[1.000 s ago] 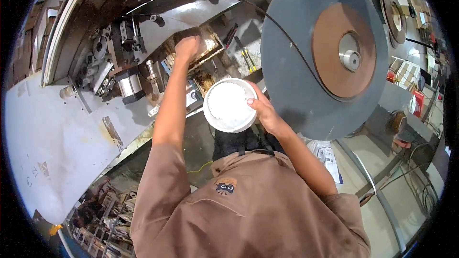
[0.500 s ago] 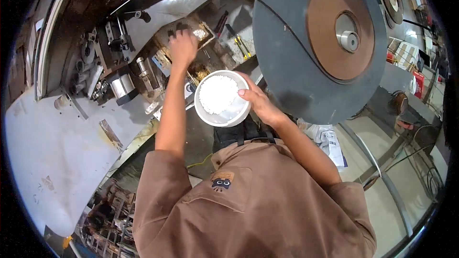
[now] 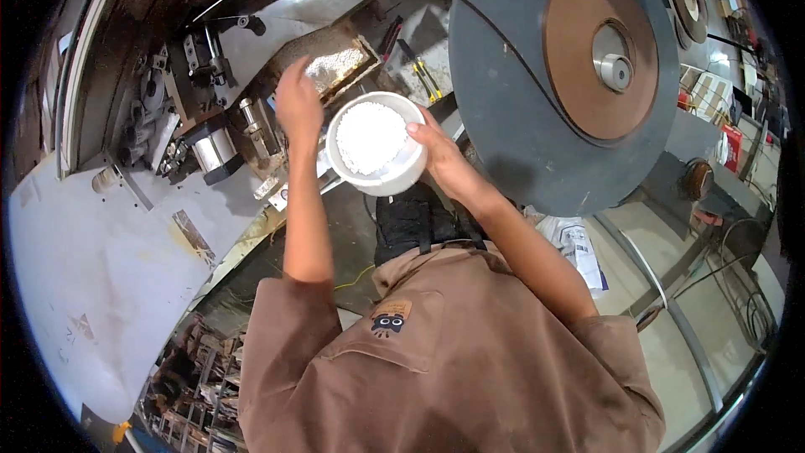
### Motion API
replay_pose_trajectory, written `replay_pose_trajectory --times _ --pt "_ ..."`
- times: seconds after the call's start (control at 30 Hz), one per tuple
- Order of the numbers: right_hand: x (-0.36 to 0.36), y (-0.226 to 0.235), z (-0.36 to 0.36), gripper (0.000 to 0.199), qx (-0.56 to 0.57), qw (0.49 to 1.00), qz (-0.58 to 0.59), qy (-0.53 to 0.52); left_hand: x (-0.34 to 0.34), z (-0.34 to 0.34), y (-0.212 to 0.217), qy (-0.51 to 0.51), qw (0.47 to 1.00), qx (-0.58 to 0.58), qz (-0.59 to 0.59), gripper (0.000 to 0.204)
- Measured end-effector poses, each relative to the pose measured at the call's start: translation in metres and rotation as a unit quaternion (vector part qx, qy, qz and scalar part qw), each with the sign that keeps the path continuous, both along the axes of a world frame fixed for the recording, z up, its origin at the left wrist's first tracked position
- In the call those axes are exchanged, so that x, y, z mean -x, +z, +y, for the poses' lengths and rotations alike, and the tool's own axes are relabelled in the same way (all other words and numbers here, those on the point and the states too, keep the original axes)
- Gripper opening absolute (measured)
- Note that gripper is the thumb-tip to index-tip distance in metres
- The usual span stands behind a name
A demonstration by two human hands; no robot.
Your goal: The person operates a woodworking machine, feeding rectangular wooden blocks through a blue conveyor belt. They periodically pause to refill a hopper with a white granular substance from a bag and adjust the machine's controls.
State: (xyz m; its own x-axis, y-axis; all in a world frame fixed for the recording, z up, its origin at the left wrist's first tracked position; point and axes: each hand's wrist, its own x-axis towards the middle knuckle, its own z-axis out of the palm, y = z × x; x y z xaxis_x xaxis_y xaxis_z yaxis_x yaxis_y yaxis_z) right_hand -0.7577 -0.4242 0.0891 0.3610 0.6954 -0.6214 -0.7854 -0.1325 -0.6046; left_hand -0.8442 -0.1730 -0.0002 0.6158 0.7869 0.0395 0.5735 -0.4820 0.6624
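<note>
In my right hand (image 3: 449,159) is a white round tub (image 3: 402,180), gripped by its right side with the thumb over the rim. White pellets (image 3: 371,138) lie inside it, and its mouth tilts toward me. My left hand (image 3: 299,105) is raised just left of the tub, beside a worn shallow box (image 3: 289,52) that has a shiny, grainy layer (image 3: 340,67) in it. Motion smears the left fingers, so whether they pinch anything cannot be made out. The left hand and forearm cover part of the bench behind them.
A big grey disc (image 3: 495,117) with a brown centre (image 3: 579,84) stands at the right. Yellow-and-black hand tools (image 3: 422,74) lie beyond the tub. Metal machine parts (image 3: 214,151) and a pale sheet surface (image 3: 101,268) are at the left. A black cable (image 3: 470,8) crosses the disc.
My left hand has drawn back from over the box, toward the left and nearer me. The tub has shifted up and slightly left, uncovering less of the bench behind it.
</note>
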Motion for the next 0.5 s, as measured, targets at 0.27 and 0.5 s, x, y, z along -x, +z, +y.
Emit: replay_pose_trajectory --times 0.27,0.5 --pt "-0.015 -0.017 0.095 0.094 0.046 0.997 0.047 0.034 0.065 -0.054 0.049 0.025 0.953 0.234 -0.19 0.092" --pt "-0.015 -0.022 0.14 0.095 0.039 0.994 0.028 0.102 0.025 0.001 0.077 0.076 0.955 0.251 -0.136 0.076"
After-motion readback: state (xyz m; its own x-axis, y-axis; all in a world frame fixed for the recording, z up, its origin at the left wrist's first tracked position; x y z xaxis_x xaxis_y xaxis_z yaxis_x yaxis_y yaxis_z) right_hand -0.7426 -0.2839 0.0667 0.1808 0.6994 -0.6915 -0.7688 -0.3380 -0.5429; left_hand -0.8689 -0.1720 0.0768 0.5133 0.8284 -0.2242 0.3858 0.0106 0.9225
